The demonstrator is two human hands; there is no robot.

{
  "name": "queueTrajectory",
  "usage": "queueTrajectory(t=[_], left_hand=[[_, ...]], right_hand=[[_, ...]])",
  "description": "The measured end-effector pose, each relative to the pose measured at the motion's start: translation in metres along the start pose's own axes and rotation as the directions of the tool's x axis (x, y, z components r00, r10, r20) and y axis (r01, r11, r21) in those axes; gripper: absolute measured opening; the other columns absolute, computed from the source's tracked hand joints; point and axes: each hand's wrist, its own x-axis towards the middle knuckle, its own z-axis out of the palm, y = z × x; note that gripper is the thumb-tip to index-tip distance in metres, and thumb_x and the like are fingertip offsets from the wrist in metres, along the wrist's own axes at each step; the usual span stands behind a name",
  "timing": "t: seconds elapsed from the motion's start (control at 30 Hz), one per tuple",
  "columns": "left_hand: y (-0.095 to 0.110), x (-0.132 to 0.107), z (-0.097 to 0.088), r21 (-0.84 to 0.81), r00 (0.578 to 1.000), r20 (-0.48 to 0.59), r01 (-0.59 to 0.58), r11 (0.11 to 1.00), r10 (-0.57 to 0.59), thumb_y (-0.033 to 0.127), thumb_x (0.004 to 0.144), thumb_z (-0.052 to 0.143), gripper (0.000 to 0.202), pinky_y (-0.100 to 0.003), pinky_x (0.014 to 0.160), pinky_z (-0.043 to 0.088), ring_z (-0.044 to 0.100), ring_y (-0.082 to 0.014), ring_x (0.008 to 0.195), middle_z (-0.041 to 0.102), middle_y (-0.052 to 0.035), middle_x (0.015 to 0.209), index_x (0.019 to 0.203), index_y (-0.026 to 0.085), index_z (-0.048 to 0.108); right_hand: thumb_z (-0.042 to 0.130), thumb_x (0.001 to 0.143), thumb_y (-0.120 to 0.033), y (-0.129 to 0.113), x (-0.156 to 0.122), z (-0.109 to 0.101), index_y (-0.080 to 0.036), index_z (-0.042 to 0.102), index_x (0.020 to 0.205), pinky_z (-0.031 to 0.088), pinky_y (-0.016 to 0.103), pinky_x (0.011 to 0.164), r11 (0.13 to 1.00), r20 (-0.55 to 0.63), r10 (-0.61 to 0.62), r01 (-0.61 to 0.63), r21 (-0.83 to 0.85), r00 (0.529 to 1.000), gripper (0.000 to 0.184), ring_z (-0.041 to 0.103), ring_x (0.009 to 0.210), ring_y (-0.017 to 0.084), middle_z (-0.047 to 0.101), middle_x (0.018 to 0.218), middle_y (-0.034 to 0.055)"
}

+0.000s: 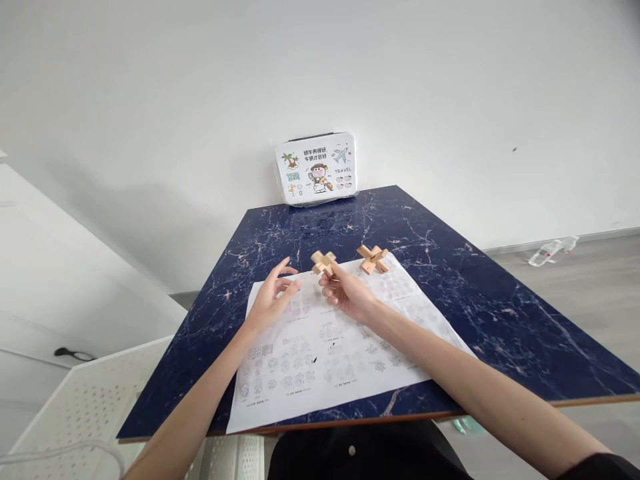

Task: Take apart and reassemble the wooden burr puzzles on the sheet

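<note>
Between the fingers of my right hand (347, 293) is a wooden burr puzzle (324, 262), a small cross of interlocking pale bars, lifted over the far edge of the paper sheet. Just left of it, my left hand (274, 297) has its fingers apart and curved, holding nothing. A second wooden burr puzzle (373, 259), darker in tone, rests to the right near the sheet's far corner. Under both hands lies the white instruction sheet (300, 407), printed with rows of small diagrams too fine to read.
The blue marbled table (425, 247) narrows toward the white wall. At its far end a white cartoon-printed case (320, 170) leans against the wall. A perforated white unit (100, 393) stands at left, and a clear plastic bottle (550, 252) lies on the floor at right.
</note>
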Motion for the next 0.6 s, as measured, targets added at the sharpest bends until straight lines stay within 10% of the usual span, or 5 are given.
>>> queueTrajectory(t=[0.13, 0.4, 0.6], left_hand=[[-0.006, 0.001, 0.000, 0.061, 0.999, -0.037, 0.021, 0.998, -0.019, 0.048, 0.099, 0.063, 0.053, -0.029, 0.072, 0.057, 0.071, -0.0170, 0.088, 0.064, -0.0094, 0.127, 0.146, 0.026, 0.050], [0.004, -0.006, 0.001, 0.465, 0.969, 0.217, -0.207, 0.860, 0.116, 0.028, 0.100, 0.054, 0.019, -0.026, 0.065, 0.047, 0.060, -0.0134, 0.064, 0.071, 0.0008, 0.083, 0.113, 0.022, 0.066], [0.006, -0.010, 0.003, 0.541, 0.930, 0.333, -0.324, 0.776, 0.156, 0.015, 0.094, 0.053, 0.012, -0.024, 0.061, 0.039, 0.057, -0.0123, 0.059, 0.067, 0.0040, 0.073, 0.085, 0.022, 0.058]], right_hand=[[0.038, 0.112, -0.026, -0.001, -0.003, 0.000, -0.015, 0.062, 0.088, 0.037, 0.014, 0.040, 0.975, -0.056, 0.074, -0.060, 0.213, 0.996, 0.035, 0.050, 0.050, 0.006, 0.065, 0.078, 0.0035], [0.070, 0.093, -0.026, 0.018, -0.011, 0.006, -0.016, 0.067, 0.083, 0.047, 0.021, 0.049, 0.956, 0.297, 0.053, 0.038, -0.292, 0.953, 0.014, 0.055, 0.059, 0.010, 0.063, 0.079, 0.0012], [0.071, 0.092, -0.029, 0.020, -0.012, 0.008, -0.018, 0.065, 0.080, 0.050, 0.023, 0.053, 0.913, 0.341, 0.058, 0.088, -0.399, 0.938, 0.017, 0.054, 0.060, 0.011, 0.063, 0.076, 0.0003]])
